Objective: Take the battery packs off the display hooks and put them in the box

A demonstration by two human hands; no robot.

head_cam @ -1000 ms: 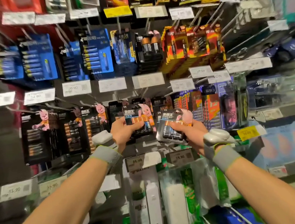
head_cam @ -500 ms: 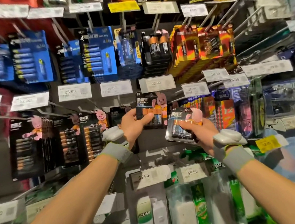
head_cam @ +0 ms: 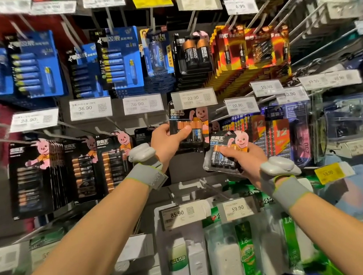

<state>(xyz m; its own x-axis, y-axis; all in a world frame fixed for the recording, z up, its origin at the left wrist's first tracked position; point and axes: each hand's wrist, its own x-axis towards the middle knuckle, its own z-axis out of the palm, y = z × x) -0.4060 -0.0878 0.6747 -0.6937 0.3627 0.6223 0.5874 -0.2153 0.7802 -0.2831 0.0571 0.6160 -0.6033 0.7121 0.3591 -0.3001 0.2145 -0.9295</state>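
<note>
Reference: centre 22.90 tag [head_cam: 194, 98]. All places are given from it.

Nearest, far below the tag: bagged power strips [head_cam: 188, 271] hang on the lowest row. No box is in view.

Below and right of the tag: the right grip [head_cam: 245, 159] holds the tilted pack [head_cam: 224, 149], thumb across the front of the blister, fingers behind the card. The pack appears clear of any hook.

Directly below the tag: the left grip [head_cam: 166, 142] pinches the upright pack [head_cam: 188, 128] near its left edge, thumb on the cells, fingers behind. The pack's top edge tucks behind the tag, so I cannot tell whether its hang hole is on the hook or off.

Below and left of the tag: more black packs [head_cam: 112, 161] hang in stacked rows on hooks. Above and left of the tag: blue packs [head_cam: 118, 62], likewise hung.

Handling, as a judgement:
- **Material:** the card is stiff but would crease, and the clear blister is probably slick.
- **Weight:** modest and concentrated in the cells, so a hold at the card's rim would let the pack swing.
- **Best hold:** across the blister, thumb in front and fingers behind.
- **Weak spot:** the hang hole. Draw each pack straight out along the hook, not downward.
- **Stacking:** flat backs should let several packs stack in one grip.
</note>
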